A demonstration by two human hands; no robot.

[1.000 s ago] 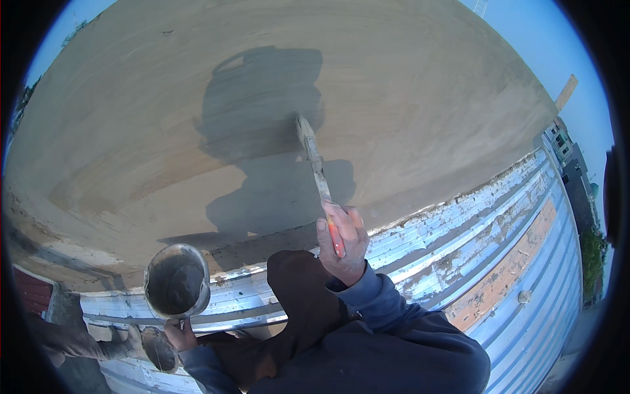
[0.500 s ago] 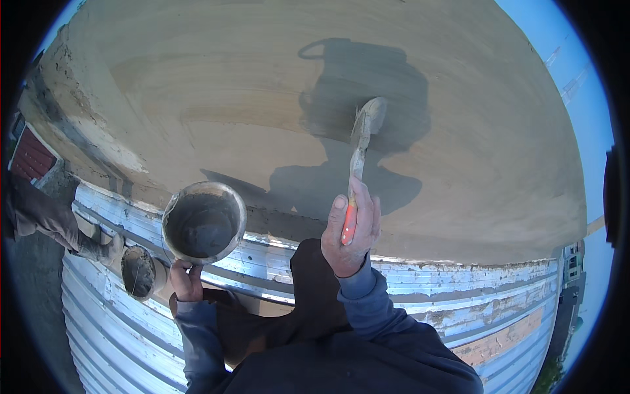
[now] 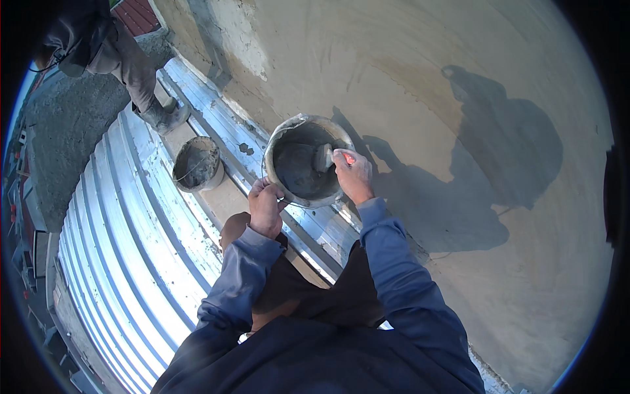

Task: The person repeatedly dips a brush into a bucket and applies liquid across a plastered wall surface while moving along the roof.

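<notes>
My left hand (image 3: 266,207) grips the near rim of a round grey bucket (image 3: 281,148) smeared with wet plaster and holds it up in front of me. My right hand (image 3: 353,175) is closed on the orange handle of a trowel (image 3: 323,157), whose blade dips inside the bucket into the grey mix. Both blue sleeves come in from below. Just beyond the bucket rises a large smooth wall of fresh tan plaster (image 3: 420,85), with my shadow cast on it.
A second dirty bucket (image 3: 196,164) stands on a wooden plank (image 3: 226,197) over corrugated metal sheeting (image 3: 125,236). Another person's leg and boot (image 3: 154,108) stand at the upper left. A rough unplastered patch (image 3: 239,39) shows at the wall's edge.
The trowel has come off the plastered wall and down into the bucket. My left hand has brought the bucket higher and closer to the right hand. My view has turned to the left.
</notes>
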